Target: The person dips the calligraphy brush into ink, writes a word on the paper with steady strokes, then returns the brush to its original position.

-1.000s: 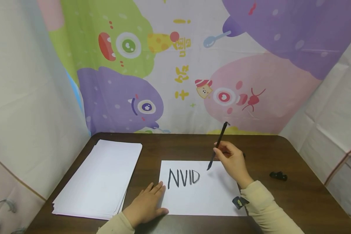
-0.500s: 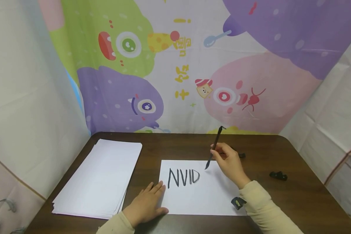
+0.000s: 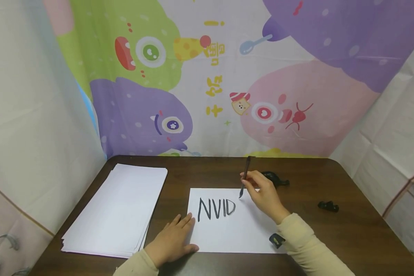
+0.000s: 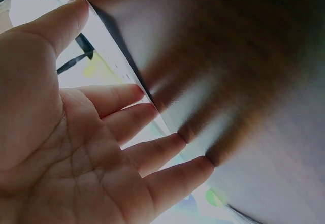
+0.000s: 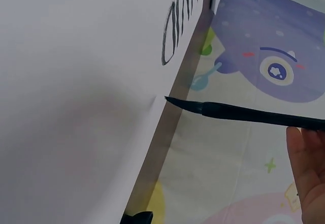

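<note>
My right hand [image 3: 263,193] pinches the handle of a black writing brush [image 3: 245,174] over the upper part of a white sheet of paper [image 3: 234,234]. In the right wrist view, the dark pointed brush tip [image 5: 183,104] is just off the paper, with a faint shadow beside it. Dark brushed letters [image 3: 216,209] reading "NVID" stand on the sheet, left of the brush. My left hand [image 3: 174,238] rests at the sheet's left edge with fingers extended; the left wrist view shows its palm [image 4: 76,153] and fingertips touching the surface.
A stack of white paper [image 3: 115,211] lies on the left of the dark wooden table [image 3: 234,264]. Behind my right hand is a glossy black object [image 3: 275,179], partly hidden. A small black piece [image 3: 328,206] lies farther right. A cartoon-printed curtain [image 3: 224,142] hangs behind the table.
My right hand has moved left with the brush, its tip shifting slightly nearer the letter D and the handle lowering. More of the black object behind shows. The left hand stays put.
</note>
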`<state>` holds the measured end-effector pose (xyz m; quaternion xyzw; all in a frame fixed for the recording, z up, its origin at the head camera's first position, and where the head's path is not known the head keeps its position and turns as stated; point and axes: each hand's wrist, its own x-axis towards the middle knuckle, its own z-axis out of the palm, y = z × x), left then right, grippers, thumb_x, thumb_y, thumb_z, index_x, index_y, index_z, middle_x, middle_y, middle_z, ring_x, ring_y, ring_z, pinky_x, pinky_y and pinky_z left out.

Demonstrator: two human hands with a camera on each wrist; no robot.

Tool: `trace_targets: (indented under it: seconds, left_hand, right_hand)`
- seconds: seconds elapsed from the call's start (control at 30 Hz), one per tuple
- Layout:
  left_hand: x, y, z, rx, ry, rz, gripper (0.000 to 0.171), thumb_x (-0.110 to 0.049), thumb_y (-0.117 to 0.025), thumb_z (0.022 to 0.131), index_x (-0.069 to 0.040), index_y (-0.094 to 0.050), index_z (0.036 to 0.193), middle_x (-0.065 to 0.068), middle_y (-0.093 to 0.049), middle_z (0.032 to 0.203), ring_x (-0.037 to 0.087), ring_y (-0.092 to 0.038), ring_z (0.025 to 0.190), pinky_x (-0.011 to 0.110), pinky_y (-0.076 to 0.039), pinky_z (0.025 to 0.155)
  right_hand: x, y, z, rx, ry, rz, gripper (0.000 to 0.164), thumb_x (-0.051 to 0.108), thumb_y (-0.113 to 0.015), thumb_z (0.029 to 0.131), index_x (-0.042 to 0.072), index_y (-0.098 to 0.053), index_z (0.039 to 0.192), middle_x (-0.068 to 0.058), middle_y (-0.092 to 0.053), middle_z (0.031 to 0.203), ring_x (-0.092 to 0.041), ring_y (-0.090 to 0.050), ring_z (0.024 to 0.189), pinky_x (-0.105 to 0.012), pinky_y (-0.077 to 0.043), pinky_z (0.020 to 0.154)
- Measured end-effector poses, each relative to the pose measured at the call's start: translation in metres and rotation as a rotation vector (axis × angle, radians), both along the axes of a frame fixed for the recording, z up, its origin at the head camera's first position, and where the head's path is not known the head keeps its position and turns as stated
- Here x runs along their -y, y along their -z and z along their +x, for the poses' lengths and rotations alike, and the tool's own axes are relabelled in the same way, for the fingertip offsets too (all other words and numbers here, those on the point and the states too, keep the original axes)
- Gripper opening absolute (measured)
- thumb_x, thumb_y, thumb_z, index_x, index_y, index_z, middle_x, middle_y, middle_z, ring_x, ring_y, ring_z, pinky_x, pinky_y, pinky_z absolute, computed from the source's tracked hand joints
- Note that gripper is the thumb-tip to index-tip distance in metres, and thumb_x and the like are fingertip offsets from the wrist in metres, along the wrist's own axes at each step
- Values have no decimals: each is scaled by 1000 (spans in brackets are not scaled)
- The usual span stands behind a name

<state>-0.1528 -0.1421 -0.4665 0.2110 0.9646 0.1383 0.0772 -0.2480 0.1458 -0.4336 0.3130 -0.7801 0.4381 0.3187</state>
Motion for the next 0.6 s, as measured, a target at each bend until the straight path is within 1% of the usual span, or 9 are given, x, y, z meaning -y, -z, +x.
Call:
trace_targets:
  seconds: [0.1, 0.2, 0.27, 0.4, 0.6]
  left_hand:
    - [0, 0, 0, 1, 1, 3, 81, -49, -72, 82, -2, -47, 143, 17, -42, 153, 49, -38, 138, 70, -38, 102]
    - [0, 1, 0, -2, 1, 4, 81, -49, -72, 83, -2, -47, 143, 17, -42, 153, 50, -38, 138, 70, -38, 102]
    - [0, 1, -1, 0, 1, 5, 81, -49, -72, 83, -2, -47, 143, 17, -42, 153, 49, -38, 138, 70, -38, 102]
    - [0, 0, -1, 2, 0, 5, 81, -48, -73, 82, -2, -47, 143, 17, -42, 153, 49, -38, 138, 70, -38, 102]
    - [0, 2, -1, -1, 2, -4, 81, -49, -73, 82, -3, -47, 143, 16, -42, 153, 49, -38, 138, 69, -38, 102]
  right_hand:
    - [-2, 7, -5, -9, -27, 19, 27, -16, -70, 78, -1, -68, 101, -14, -70, 96, -20, -68, 77, -9, -53, 70]
    - [-2, 10, -8, -26, -60, 24, 28, -16, -70, 79, -2, -68, 102, -14, -71, 99, -22, -69, 81, -11, -54, 73]
    - [-2, 12, -9, -38, -71, 33, 24, -14, -69, 81, -3, -68, 102, -13, -71, 100, -24, -70, 82, -12, -55, 75]
    - [-2, 15, -8, -16, -76, 60, 20, -10, -68, 84, -4, -68, 103, -13, -71, 101, -23, -70, 85, -12, -55, 77]
    - [-2, 16, -6, 27, -64, 80, 21, -7, -67, 86, -2, -68, 106, -15, -71, 102, -20, -70, 88, -14, -56, 76]
